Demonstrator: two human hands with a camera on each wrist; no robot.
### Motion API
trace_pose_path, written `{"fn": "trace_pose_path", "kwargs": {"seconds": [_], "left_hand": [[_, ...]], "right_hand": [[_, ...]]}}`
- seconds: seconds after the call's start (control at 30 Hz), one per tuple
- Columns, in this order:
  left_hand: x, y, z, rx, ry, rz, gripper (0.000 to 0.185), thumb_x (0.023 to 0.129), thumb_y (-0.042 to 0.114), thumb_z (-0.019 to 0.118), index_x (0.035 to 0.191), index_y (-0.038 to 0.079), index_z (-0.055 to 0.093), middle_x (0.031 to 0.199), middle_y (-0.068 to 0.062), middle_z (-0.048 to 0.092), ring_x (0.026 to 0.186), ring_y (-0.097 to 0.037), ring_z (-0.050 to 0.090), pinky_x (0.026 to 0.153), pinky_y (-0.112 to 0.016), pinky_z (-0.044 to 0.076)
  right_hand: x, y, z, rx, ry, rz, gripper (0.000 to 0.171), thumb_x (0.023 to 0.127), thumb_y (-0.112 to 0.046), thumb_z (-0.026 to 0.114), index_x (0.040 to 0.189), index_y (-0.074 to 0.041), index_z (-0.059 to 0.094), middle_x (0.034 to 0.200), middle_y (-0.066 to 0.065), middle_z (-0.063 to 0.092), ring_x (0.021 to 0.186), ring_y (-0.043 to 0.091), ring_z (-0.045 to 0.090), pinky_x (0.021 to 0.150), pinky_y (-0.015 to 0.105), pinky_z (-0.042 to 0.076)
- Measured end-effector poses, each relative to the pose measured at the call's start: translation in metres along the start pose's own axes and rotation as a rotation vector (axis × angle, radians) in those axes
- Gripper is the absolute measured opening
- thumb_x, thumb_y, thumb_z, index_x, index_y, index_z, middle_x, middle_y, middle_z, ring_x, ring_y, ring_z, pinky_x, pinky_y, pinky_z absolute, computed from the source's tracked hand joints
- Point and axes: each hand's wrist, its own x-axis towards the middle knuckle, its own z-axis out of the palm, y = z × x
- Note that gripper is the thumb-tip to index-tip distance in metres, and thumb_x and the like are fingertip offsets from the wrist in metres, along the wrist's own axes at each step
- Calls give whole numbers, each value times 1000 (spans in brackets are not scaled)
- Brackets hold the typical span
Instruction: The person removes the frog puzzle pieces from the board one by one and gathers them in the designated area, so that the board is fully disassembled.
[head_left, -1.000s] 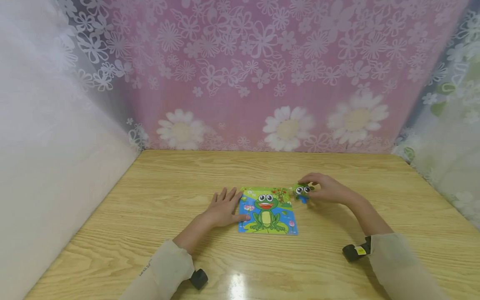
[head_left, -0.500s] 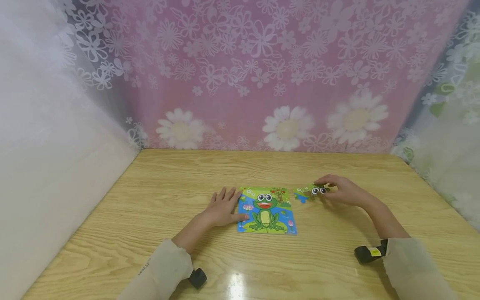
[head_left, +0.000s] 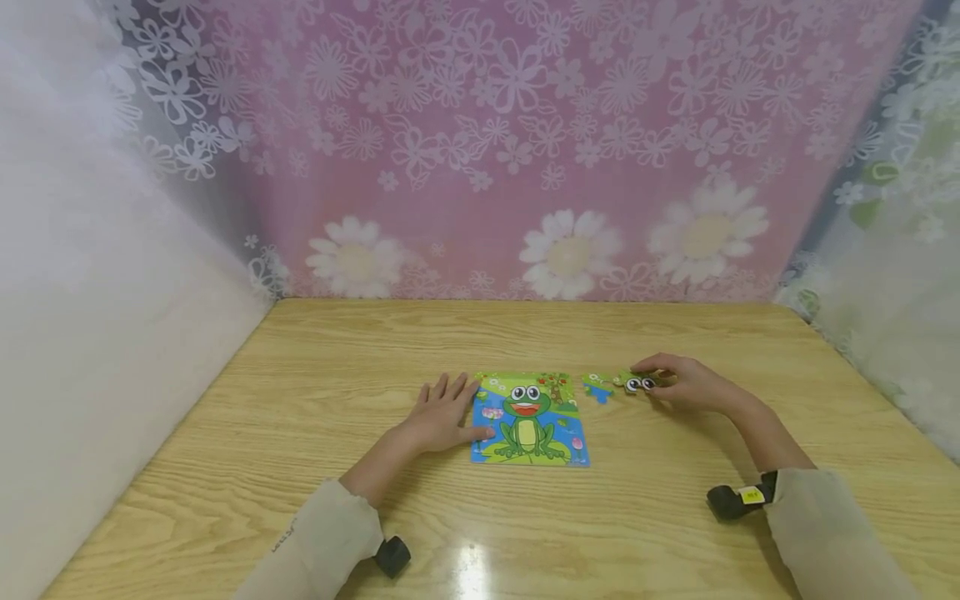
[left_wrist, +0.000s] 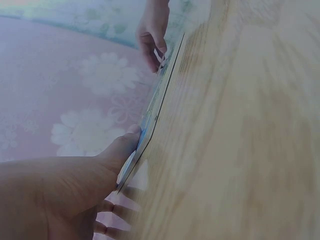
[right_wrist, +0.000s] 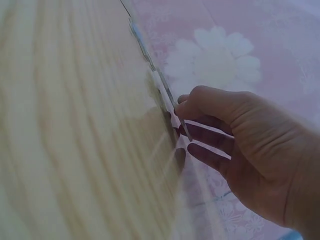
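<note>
A square frog picture board point(head_left: 529, 418) lies flat on the table in the head view. My left hand point(head_left: 437, 419) rests at its left side, fingers spread and straight, thumb lying over the edge. The left wrist view shows that thumb point(left_wrist: 122, 147) on the board's rim. To the right, my right hand point(head_left: 690, 385) pinches a jigsaw piece point(head_left: 639, 384) printed with frog eyes between thumb and fingers. In the right wrist view this piece looks like a thin tilted sheet above its shadow. Just left of it lies a blue-and-green jigsaw piece point(head_left: 598, 391) with flowers.
The wooden table point(head_left: 487, 517) has a bright reflection near the front. A pink flowered curtain point(head_left: 480, 167) hangs along its back edge. Pale sheets close off the left and right sides. A black camera is strapped at each wrist.
My right hand has moved right with the frog-eye piece, from beside the board to beyond the blue-and-green piece, which now shows. The left hand has stayed put on the board.
</note>
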Motion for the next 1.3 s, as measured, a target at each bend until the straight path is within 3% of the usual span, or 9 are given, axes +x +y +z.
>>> {"fn": "trace_pose_path", "kwargs": {"seconds": [0.33,0.87,1.07,1.3], "left_hand": [[2,0,2,15,-4,-11,88,84,63,48,148,11,16,152,-13,6,135,-37,-1,104,-56,1],[-1,3,-2,6,8,-11,87,85,62,49,148,11,18,151,-13,8,135,-37,0,104,-56,2],[-1,2,-1,2,3,-13,88,84,63,48,148,11,17,151,-13,7,135,-37,-1,104,-55,1],[-2,4,-3,-3,0,-6,87,85,62,49,148,11,17,151,-13,8,135,-37,-1,104,-56,0]], "right_hand": [[-1,3,3,13,5,27,37,83,2,64,119,7,55,116,23,53,101,37,53,80,46,47],[0,2,5,-26,-3,7,38,83,4,63,120,8,54,116,23,53,104,39,51,84,52,42],[0,3,7,-41,34,-37,36,82,3,63,117,7,56,113,21,55,102,40,52,81,52,44],[7,-11,8,-34,44,49,35,87,-4,60,121,3,55,121,22,52,113,45,42,90,60,33]]}}
